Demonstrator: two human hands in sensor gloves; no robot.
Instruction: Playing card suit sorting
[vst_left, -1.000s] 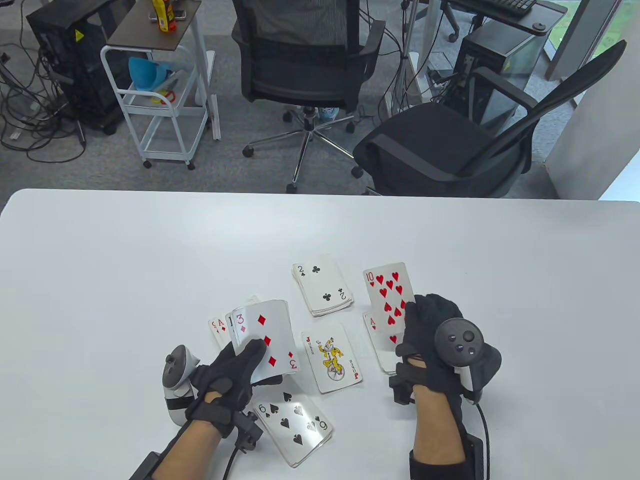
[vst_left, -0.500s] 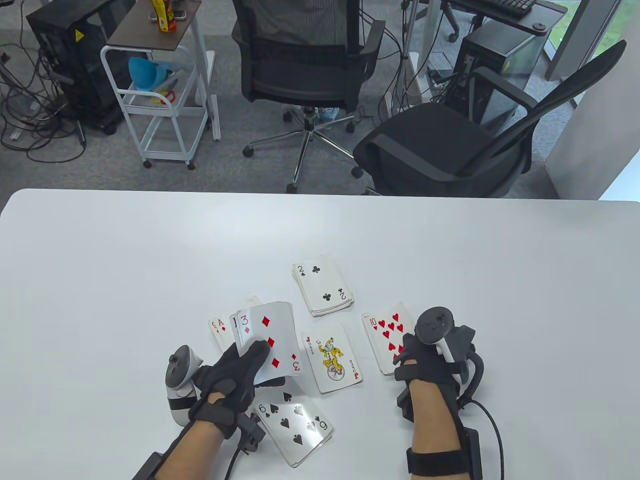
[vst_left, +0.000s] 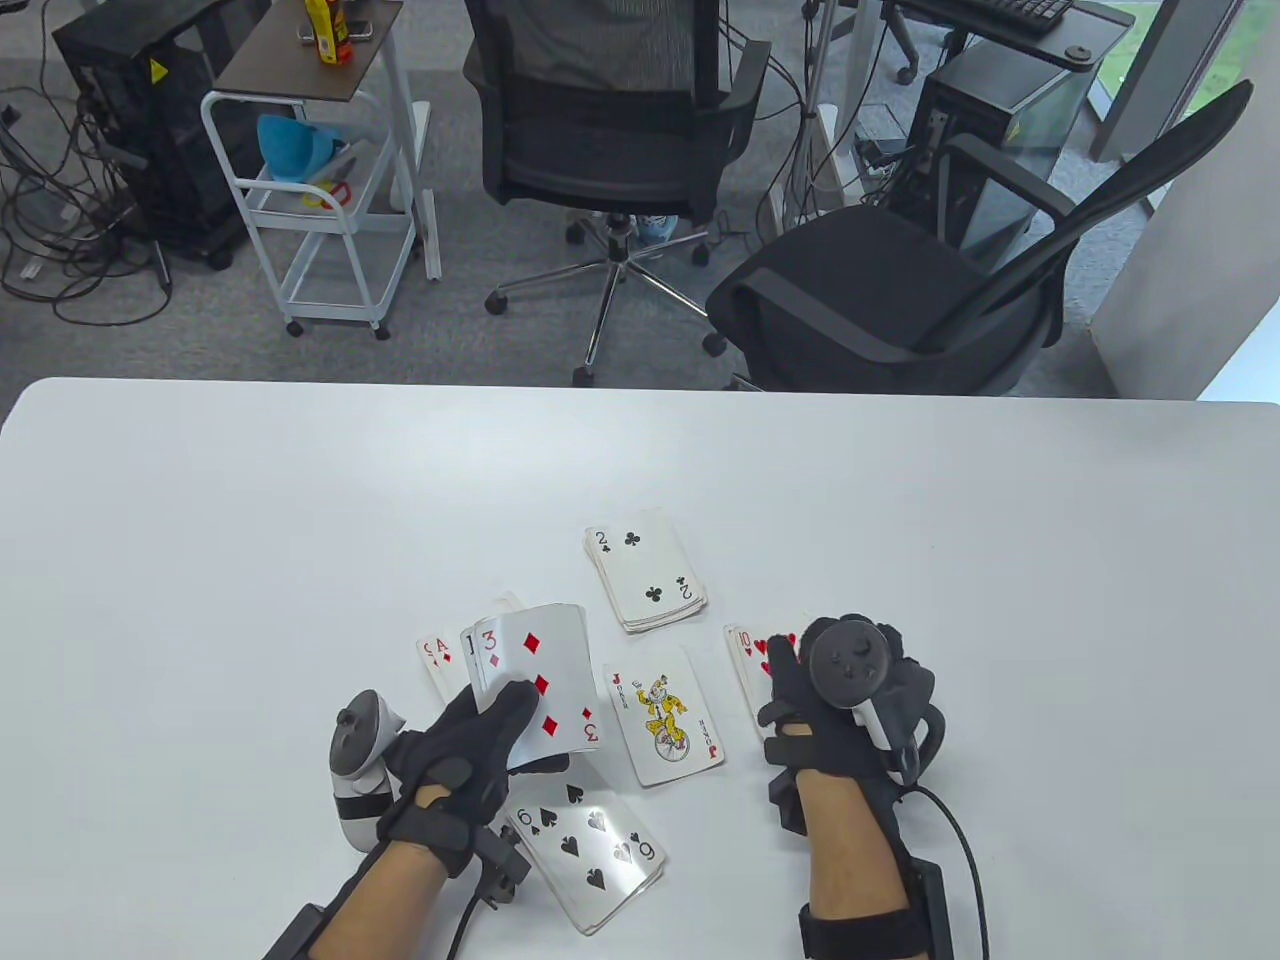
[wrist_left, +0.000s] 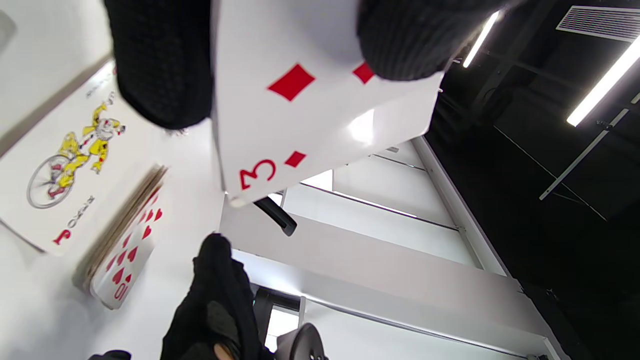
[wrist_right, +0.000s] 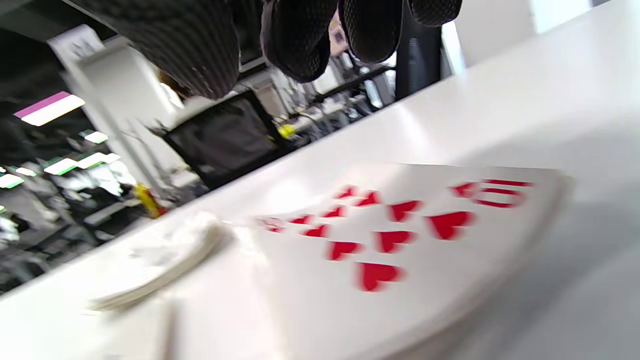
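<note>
Nearest to the person lies the spade pile (vst_left: 592, 850), a 6 on top, face up so its suit can be read. Just beyond it the left hand (vst_left: 468, 740) grips the deck (vst_left: 535, 680) with the thumb on a 3 of diamonds, held tilted, probably to read the next card. The diamond pile (vst_left: 436, 660) sits behind it. The joker (vst_left: 664, 716) lies alone in the middle. The right hand (vst_left: 845, 705) hovers over the heart pile (vst_left: 752, 655), its 10 on top; fingers relaxed, holding nothing. Farthest is the club pile (vst_left: 645, 580), showing a 2.
</note>
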